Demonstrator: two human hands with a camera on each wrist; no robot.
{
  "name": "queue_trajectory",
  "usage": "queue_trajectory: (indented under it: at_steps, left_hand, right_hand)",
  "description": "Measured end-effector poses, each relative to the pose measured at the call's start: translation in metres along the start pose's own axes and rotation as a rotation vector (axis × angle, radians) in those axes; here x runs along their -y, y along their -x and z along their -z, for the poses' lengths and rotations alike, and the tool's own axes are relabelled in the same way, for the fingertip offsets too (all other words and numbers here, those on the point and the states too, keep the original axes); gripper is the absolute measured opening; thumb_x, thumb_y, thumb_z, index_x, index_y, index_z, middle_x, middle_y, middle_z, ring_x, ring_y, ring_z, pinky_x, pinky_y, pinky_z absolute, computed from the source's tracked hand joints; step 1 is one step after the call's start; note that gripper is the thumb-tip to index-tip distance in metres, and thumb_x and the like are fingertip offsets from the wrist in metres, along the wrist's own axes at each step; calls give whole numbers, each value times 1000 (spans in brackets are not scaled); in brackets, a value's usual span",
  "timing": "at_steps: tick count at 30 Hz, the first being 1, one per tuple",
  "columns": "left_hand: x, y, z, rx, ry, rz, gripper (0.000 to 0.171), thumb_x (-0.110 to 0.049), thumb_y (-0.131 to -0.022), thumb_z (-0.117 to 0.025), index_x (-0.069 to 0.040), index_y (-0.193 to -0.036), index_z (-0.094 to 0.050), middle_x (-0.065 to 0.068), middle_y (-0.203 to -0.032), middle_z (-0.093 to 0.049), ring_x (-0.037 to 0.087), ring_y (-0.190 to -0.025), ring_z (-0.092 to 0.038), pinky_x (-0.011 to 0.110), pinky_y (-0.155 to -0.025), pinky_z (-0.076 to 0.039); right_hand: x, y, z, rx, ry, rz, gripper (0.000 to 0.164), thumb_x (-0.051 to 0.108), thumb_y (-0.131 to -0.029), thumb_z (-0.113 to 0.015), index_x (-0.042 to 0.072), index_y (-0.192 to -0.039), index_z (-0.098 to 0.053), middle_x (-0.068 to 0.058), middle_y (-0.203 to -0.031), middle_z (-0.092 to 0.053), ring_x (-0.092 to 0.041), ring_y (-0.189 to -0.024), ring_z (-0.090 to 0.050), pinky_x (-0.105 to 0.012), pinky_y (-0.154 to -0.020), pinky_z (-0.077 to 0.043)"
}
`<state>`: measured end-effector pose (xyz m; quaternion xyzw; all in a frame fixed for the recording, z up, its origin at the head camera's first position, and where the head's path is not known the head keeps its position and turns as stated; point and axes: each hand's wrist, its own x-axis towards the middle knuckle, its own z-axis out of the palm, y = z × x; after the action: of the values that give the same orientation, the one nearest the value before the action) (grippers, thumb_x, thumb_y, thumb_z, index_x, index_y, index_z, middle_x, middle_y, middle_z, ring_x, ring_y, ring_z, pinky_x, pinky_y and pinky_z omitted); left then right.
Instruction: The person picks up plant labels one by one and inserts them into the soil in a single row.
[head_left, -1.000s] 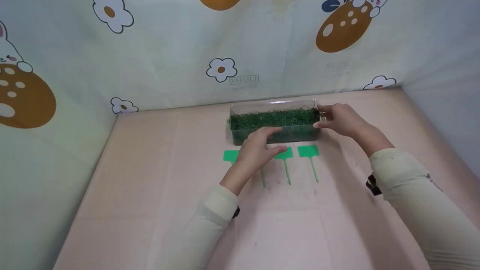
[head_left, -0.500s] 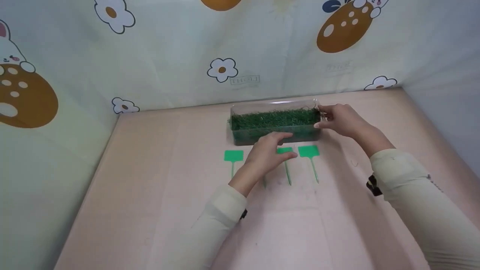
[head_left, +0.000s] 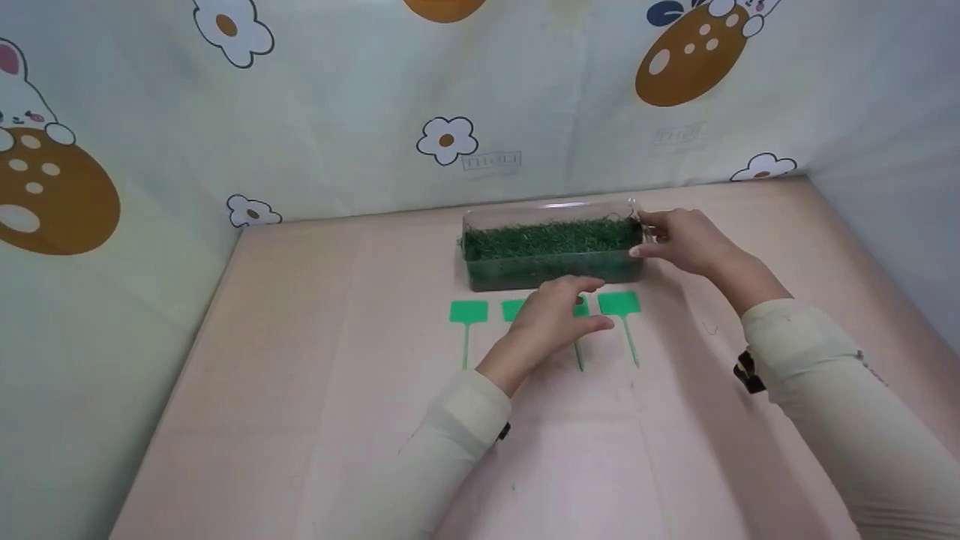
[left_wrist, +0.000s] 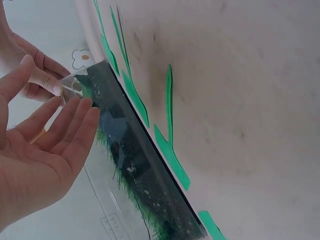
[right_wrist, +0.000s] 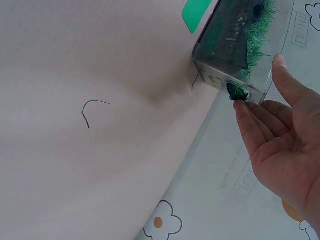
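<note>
A clear plastic box [head_left: 551, 274] filled with green grass [head_left: 555, 236] stands near the back of the table. My right hand [head_left: 686, 240] grips its right end; in the right wrist view the thumb lies at the upper rim and the fingers [right_wrist: 250, 122] are against the end wall. In front of the box lie several green T-shaped plant labels [head_left: 469, 311], stems toward me. Over the middle labels is my left hand [head_left: 551, 322], holding nothing, thumb and fingers apart. It partly covers two labels; the rightmost label [head_left: 619, 304] shows whole beside its fingertips.
Behind the box rises a pale curtain [head_left: 345, 135] printed with flowers and rabbits. The pinkish table cover [head_left: 300, 360] stretches to the left and front. A thin dark curved strand [right_wrist: 85, 112] lies on it, right of the box.
My left hand has moved right and toward me, off the box's front and along the labels, uncovering the leftmost one. The right hand keeps its hold on the box end.
</note>
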<state>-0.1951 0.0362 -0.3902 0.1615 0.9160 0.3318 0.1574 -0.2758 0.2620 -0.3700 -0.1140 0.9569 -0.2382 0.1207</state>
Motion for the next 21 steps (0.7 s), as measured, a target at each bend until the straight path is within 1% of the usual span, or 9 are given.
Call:
queue_trajectory:
  at_steps: [4,10,13,17,21]
  left_hand:
    - [-2,-2,-4,26,-10,0,56,-38,-92,-72,-24,-143,-54,-4,-137,-62,15,-122,-62,35,-97,-53]
    - [-5,-6,-10,71,-27,41,53,-38,-90,-74,-24,-139,-59,-5,-124,-70,9,-109,-67,30,-90,-55]
    - [-7,-7,-12,84,-38,54,51,-38,-89,-75,-23,-137,-61,-5,-122,-71,9,-109,-67,30,-91,-54]
    - [-9,-9,-15,94,-74,62,50,-38,-89,-75,-23,-136,-62,-6,-122,-71,9,-112,-66,31,-94,-53]
    - [-13,-11,-18,91,-114,72,50,-40,-88,-75,-24,-134,-63,-7,-119,-73,7,-110,-66,29,-92,-53]
  right_hand:
    - [1,0,0,-1,-9,-6,74,29,-95,-69,0,-153,-33,-29,-149,-45,-45,-135,-48,-58,-107,-42]
    - [1,0,-1,0,-16,-14,74,30,-95,-69,1,-153,-33,-29,-148,-46,-45,-135,-48,-57,-107,-43]
    - [1,0,0,2,-16,-16,74,30,-95,-69,1,-153,-33,-29,-148,-46,-45,-135,-48,-58,-107,-43]
    - [0,0,1,0,-4,-5,73,31,-95,-69,2,-153,-35,-30,-145,-49,-46,-132,-50,-59,-104,-45]
    - [0,0,2,-4,2,2,72,31,-95,-69,2,-152,-36,-31,-143,-51,-46,-130,-51,-59,-102,-45]
